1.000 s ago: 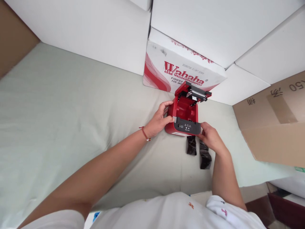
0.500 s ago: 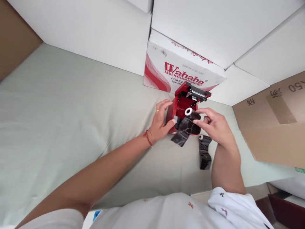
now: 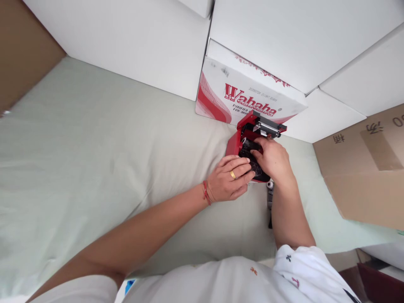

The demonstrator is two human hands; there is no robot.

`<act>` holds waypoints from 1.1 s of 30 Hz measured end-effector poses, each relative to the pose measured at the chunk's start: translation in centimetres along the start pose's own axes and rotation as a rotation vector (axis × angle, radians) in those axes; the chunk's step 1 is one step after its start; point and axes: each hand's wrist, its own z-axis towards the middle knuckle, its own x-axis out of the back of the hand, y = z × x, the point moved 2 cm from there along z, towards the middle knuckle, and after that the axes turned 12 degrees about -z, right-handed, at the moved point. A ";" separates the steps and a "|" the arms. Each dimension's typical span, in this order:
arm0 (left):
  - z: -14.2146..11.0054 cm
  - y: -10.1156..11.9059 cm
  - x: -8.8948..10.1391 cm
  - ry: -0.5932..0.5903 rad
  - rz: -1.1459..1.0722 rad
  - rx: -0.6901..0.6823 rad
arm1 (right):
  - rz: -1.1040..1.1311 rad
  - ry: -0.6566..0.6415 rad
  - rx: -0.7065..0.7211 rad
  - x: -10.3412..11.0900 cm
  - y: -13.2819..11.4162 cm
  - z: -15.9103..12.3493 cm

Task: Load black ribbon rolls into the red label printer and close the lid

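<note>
- The spare roll [image 3: 269,193] lies on the cloth [image 3: 170,126] beside the right forearm, partly hidden by it; an outward swing of that arm could knock it rolling.
- The left hand [image 3: 232,179] lies with its fingers close together over the device's near left corner, at the loose black film; I cannot tell whether its thumb grips anything. If it pulls unevenly, the film could crease or run askew.
- The right hand [image 3: 274,155] reaches into the open red device [image 3: 232,145], thumb and forefinger apparently pinching the black roll [image 3: 252,146], which sits inside the compartment, its pale core end towards the left wall. Letting go before the core is seated might leave the roll tilted or loose.
- The raised lid [image 3: 265,120] stands just above the right hand's knuckles; a bump from them could tip it down onto the fingers.
- Behind, the Wahaha carton [image 3: 217,97] stands close to the lid; should the device slide back under pressure on the soft cloth, the lid could meet it and be pushed forward.
</note>
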 end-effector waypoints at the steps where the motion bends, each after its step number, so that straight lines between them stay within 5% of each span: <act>1: 0.1 0.0 0.0 -0.024 -0.010 0.007 | -0.006 -0.002 0.001 0.0 -0.2 0.1; 5: 0.2 0.0 -0.2 -0.062 -0.055 0.045 | 0.102 0.084 0.020 -0.6 0.0 0.5; 11: 0.1 0.5 -0.3 -0.054 -0.011 0.042 | 0.632 0.219 0.173 -0.9 2.3 -1.9; 14: 0.1 0.8 -0.4 -0.059 0.024 0.036 | 0.728 0.505 0.041 0.2 3.6 -3.1; 17: 0.1 0.9 -0.4 -0.041 0.068 0.006 | 0.558 0.760 -0.011 1.1 4.1 -2.3; 23: 0.1 0.7 -0.5 -0.046 0.010 0.038 | 0.412 0.621 0.142 0.1 3.4 0.3; 33: -0.1 1.3 -1.0 -0.022 0.156 -0.081 | 0.472 0.618 0.265 -3.8 2.2 -6.8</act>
